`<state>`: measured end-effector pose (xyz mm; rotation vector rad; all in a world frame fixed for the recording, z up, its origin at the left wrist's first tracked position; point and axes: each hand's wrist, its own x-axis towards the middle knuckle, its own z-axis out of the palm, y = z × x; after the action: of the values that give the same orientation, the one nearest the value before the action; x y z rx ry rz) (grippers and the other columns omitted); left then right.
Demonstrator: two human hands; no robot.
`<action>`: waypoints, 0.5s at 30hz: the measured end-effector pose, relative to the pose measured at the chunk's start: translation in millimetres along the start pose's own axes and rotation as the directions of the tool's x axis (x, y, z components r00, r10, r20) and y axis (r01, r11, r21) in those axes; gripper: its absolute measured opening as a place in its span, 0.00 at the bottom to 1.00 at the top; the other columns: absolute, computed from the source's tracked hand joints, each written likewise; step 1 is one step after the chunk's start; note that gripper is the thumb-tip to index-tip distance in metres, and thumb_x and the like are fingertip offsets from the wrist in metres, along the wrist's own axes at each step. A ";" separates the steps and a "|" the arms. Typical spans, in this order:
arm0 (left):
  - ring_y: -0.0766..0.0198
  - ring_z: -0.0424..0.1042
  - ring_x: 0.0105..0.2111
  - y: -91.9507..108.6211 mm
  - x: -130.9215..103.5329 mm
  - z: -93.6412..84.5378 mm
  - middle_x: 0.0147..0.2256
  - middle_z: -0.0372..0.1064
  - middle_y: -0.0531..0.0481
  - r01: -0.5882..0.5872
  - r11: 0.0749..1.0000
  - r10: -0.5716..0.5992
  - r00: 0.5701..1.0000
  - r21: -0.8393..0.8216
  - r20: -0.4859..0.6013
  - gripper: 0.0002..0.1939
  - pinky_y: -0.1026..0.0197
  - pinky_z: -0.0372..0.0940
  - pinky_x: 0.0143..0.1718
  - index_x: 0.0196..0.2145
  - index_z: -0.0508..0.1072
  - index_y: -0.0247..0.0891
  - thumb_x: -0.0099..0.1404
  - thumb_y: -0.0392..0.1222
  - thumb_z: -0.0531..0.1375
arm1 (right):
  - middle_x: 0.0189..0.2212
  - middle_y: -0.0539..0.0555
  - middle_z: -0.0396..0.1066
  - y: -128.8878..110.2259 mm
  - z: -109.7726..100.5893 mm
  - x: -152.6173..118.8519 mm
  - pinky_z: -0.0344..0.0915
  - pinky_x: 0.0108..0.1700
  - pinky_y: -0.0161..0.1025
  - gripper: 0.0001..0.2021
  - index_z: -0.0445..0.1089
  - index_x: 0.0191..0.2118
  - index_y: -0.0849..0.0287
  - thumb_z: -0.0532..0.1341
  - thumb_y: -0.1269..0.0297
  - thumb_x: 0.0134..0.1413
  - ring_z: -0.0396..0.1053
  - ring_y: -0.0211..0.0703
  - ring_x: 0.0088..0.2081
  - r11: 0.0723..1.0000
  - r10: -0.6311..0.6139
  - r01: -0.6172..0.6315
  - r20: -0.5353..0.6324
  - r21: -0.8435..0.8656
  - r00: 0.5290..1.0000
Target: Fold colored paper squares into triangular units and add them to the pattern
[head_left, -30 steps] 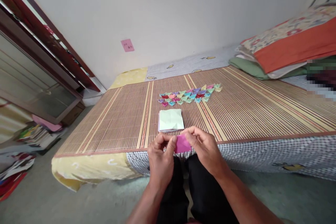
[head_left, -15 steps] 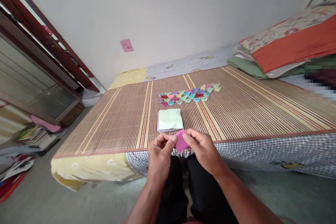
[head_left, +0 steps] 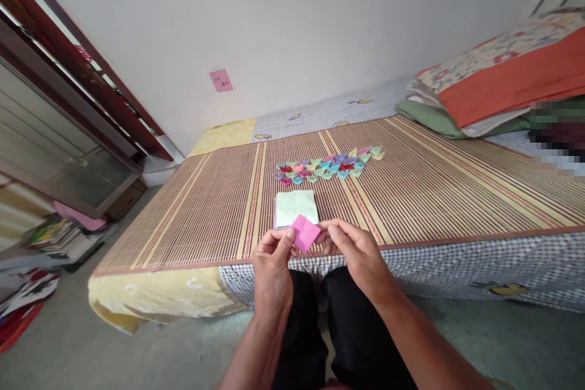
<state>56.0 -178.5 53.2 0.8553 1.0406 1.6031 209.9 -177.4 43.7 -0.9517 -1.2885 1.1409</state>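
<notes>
A small folded square of pink paper point(head_left: 304, 233) is held up in front of me, turned so that one corner points away. My left hand point(head_left: 274, 250) pinches its left corner, thumb on top. At the right corner are the curled fingers of my right hand point(head_left: 350, 247), touching the paper, with the thumb set back from it. Just beyond lies a stack of square paper sheets point(head_left: 296, 204), pale green on top, its near edge partly covered by the pink square. Farther back, several small folded paper pieces point(head_left: 329, 166) in many colours lie in rows.
A striped bamboo mat point(head_left: 205, 213) covers the bed, with checked and yellow cloth point(head_left: 169, 292) hanging at the front edge. Folded bedding point(head_left: 507, 79) is piled at the back right. A pink note point(head_left: 221, 80) is on the wall. Books point(head_left: 64, 237) are at the left.
The pink paper has moved slightly left and away, over the stack's near edge, and shows a lighter face. My right thumb has come off it.
</notes>
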 end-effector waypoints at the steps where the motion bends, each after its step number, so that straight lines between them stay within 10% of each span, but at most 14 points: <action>1: 0.68 0.61 0.25 -0.1 -0.4 -0.3 0.22 0.67 0.55 -0.027 1.000 0.027 1.000 0.013 -0.010 0.16 0.65 0.58 0.30 0.24 0.75 0.36 0.54 0.48 0.75 | 0.28 0.52 0.71 -0.6 1.1 0.2 0.67 0.36 0.38 0.17 0.74 0.36 0.59 0.58 0.51 0.69 0.69 0.43 0.31 1.000 0.012 -0.012 -0.006 -0.003 1.000; 15: 0.66 0.66 0.27 -1.4 -3.1 0.6 0.24 0.70 0.54 -0.077 0.996 0.076 0.997 0.051 0.034 0.13 0.63 0.63 0.35 0.25 0.77 0.37 0.60 0.45 0.72 | 0.25 0.49 0.68 -0.7 7.9 1.3 0.64 0.34 0.36 0.15 0.73 0.33 0.58 0.59 0.54 0.68 0.68 0.41 0.30 1.000 -0.031 0.031 -0.021 -0.004 0.999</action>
<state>57.9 -181.2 52.0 0.9635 1.0423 1.6266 202.0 -177.0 45.3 -0.9410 -1.2849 1.1023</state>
